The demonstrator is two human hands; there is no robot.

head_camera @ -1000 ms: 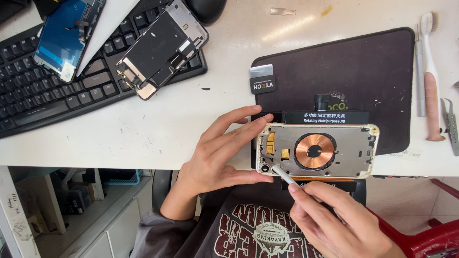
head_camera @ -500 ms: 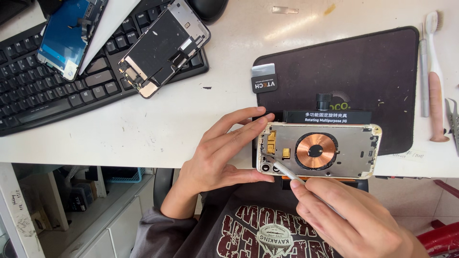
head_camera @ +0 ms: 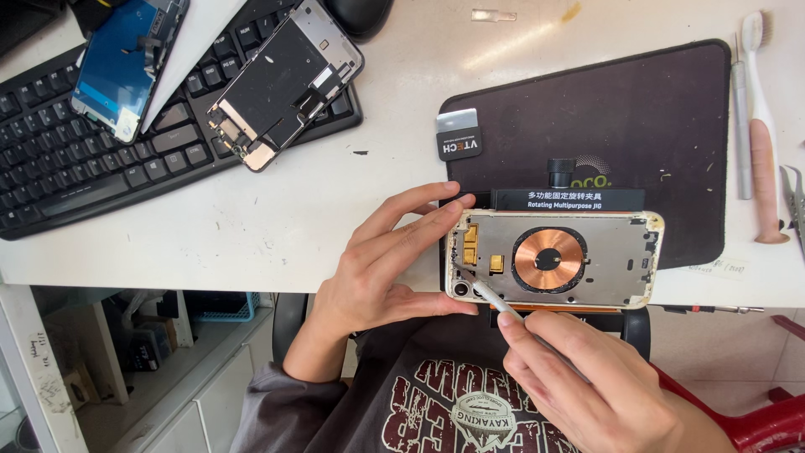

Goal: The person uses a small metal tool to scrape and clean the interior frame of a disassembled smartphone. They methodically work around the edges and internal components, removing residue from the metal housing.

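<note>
The left hand (head_camera: 381,273) and right hand (head_camera: 579,377) are bare, with no gloves, rings or watch showing. A dark grey sleeve (head_camera: 277,407) is pushed up the left forearm at seven o'clock. The dark shirt (head_camera: 457,403) carries a dark red and cream printed design across the chest.
</note>
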